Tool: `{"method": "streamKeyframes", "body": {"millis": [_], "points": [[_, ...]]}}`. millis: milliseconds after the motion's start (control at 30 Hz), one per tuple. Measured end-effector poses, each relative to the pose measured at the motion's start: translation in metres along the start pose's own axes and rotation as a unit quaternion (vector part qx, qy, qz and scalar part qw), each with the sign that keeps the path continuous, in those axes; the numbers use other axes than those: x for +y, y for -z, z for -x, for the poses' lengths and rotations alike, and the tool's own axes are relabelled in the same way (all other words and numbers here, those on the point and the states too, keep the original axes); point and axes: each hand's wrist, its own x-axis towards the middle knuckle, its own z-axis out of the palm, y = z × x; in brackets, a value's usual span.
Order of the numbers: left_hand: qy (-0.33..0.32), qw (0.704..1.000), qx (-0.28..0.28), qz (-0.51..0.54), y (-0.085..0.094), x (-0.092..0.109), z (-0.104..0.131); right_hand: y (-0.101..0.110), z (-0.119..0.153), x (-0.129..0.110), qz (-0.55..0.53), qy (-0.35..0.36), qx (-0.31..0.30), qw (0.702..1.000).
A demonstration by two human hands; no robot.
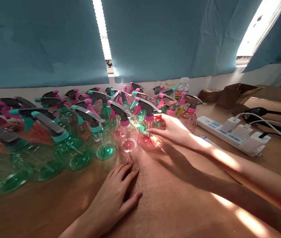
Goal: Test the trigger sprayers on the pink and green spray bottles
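My left hand (117,190) lies palm down on the brown table, its fingers stretched and thumb apart, with nothing in it. Farther forward, my right hand (171,127) reaches to a clear pink spray bottle (148,140) with a pink collar and a dark trigger head. Its thumb lies across the front of the bottle's shoulder and its fingers are at the right and back, partly hidden. Just left of that bottle stands another pink spray bottle (126,137), and beside it a green spray bottle (103,145). All three stand upright.
Several more green and pink spray bottles crowd the left and back. A labelled drink bottle (183,86) stands behind. At right are a white power strip (226,134) with chargers and cables, a phone (208,140) and an open cardboard box (237,96). A blue curtain (155,39) hangs behind.
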Motion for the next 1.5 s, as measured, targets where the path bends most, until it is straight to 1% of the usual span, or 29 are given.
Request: {"method": "streamKeyframes", "body": {"millis": [100,200,300,367,433,533,633,867,1033,1133,1233,1367,1500], "points": [[0.003,1.0,0.003,0.002,-0.002,0.003,-0.006,0.017,0.013,0.007,-0.034,0.001,-0.007,0.999],[-0.003,1.0,0.001,0.008,-0.007,0.009,-0.016,0.038,0.021,0.019,-0.038,-0.049,-0.003,0.998],[-0.017,1.0,-0.006,0.016,-0.013,0.018,-0.029,0.053,0.023,0.034,0.026,-0.096,0.053,0.994],[-0.029,0.999,-0.01,0.026,-0.016,0.025,-0.04,0.058,0.022,0.042,0.059,-0.108,0.083,0.989],[-0.042,0.998,-0.013,0.039,-0.02,0.031,-0.05,0.058,0.021,0.047,0.07,-0.115,0.094,0.986],[-0.055,0.997,-0.011,0.061,-0.024,0.039,-0.063,0.054,0.015,0.048,0.071,-0.117,0.084,0.987],[-0.062,0.995,-0.004,0.076,-0.027,0.044,-0.072,0.047,0.007,0.046,0.07,-0.113,0.073,0.988],[-0.066,0.993,0.025,0.091,-0.03,0.046,-0.077,0.03,-0.011,0.046,0.079,-0.115,0.054,0.989],[-0.058,0.991,0.033,0.114,-0.03,0.046,-0.082,0.03,-0.013,0.047,0.096,-0.11,0.05,0.988],[-0.049,0.989,0.032,0.133,-0.03,0.046,-0.087,0.034,-0.009,0.047,0.102,-0.108,0.043,0.988],[-0.036,0.986,0.046,0.159,-0.03,0.048,-0.093,0.039,0.001,0.045,0.104,-0.103,0.037,0.989],[0.002,0.978,0.072,0.198,-0.029,0.051,-0.098,0.046,0.019,0.04,0.093,-0.085,0.029,0.992],[0.037,0.971,0.104,0.212,-0.032,0.053,-0.097,0.052,0.043,0.033,0.072,-0.069,0.013,0.995]]}}
